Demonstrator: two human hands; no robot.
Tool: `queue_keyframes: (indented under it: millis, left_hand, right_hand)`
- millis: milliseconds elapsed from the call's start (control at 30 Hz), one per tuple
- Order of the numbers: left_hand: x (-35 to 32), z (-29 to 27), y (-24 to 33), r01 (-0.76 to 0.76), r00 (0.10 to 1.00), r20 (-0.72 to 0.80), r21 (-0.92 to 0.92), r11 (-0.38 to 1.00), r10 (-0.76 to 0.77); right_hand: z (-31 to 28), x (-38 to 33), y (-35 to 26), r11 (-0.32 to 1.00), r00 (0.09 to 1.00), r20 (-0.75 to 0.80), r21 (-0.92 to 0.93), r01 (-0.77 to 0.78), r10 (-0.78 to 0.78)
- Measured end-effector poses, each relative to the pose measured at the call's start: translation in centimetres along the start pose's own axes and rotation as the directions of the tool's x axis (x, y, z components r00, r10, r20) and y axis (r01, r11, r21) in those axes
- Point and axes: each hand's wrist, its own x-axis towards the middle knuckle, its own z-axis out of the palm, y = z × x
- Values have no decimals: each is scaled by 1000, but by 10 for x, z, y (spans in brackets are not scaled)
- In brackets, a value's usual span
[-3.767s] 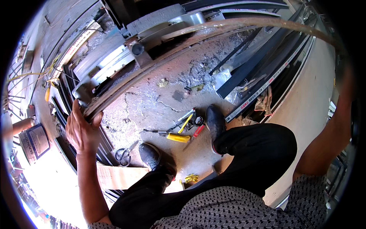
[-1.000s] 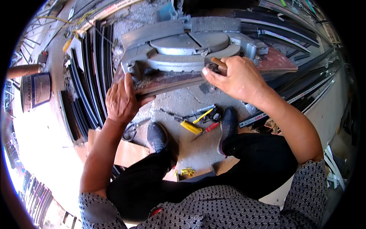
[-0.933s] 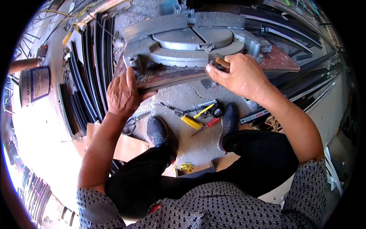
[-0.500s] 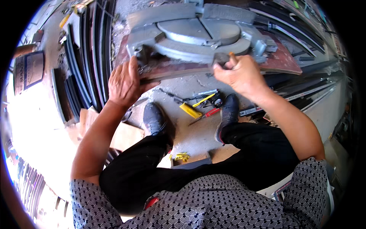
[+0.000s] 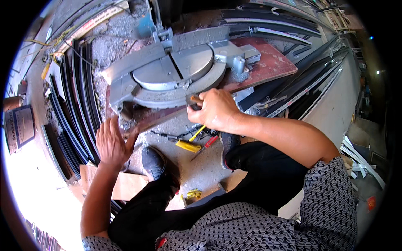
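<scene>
A grey metal mitre saw base (image 5: 171,73) with a slotted round table sits on a reddish board (image 5: 268,62). My right hand (image 5: 215,109) is closed around a dark knob (image 5: 192,101) at the base's front, and a brownish stub shows by the thumb. My left hand (image 5: 113,142) is at the board's front left corner, beside the base's left foot. Its fingers are stretched out and the thumb stands apart along the board edge; the fingertips' contact is partly hidden.
Long dark profiles (image 5: 73,108) lie at left, and more (image 5: 293,92) at right. Between my shoes are a yellow-handled tool (image 5: 188,145) and a red screwdriver (image 5: 210,142). Cardboard (image 5: 113,182) lies by my left knee. A labelled bucket (image 5: 19,127) stands at far left.
The whole view has shifted, so the saw base appears lower and further left. My right hand keeps its hold on the knob, its wrist turned; my left hand stays by the board's corner.
</scene>
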Motion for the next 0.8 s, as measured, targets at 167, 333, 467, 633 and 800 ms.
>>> queue_keyframes:
  millis: [167, 333, 467, 633, 800]
  left_hand:
    - [-4, -17, 25, -53, 989, 105, -423, 904, 107]
    - [18, 8, 80, 613, 731, 672, -723, 320, 119]
    - [46, 22, 110, 825, 564, 806, -558, -88, 179]
    - [57, 36, 139, 813, 528, 829, -430, -392, 185]
    - [56, 46, 158, 727, 509, 843, -309, -614, 178]
  right_hand:
    - [1, 2, 1, 998, 998, -13, 12, 67, -67]
    - [-1, 3, 3, 999, 999, 3, -12, 49, -49]
    - [1, 5, 7, 998, 998, 10, 1, 67, -67]
    - [-2, 4, 8, 996, 997, 10, 25, 80, -80]
    - [-3, 4, 6, 997, 997, 31, 19, 77, -77]
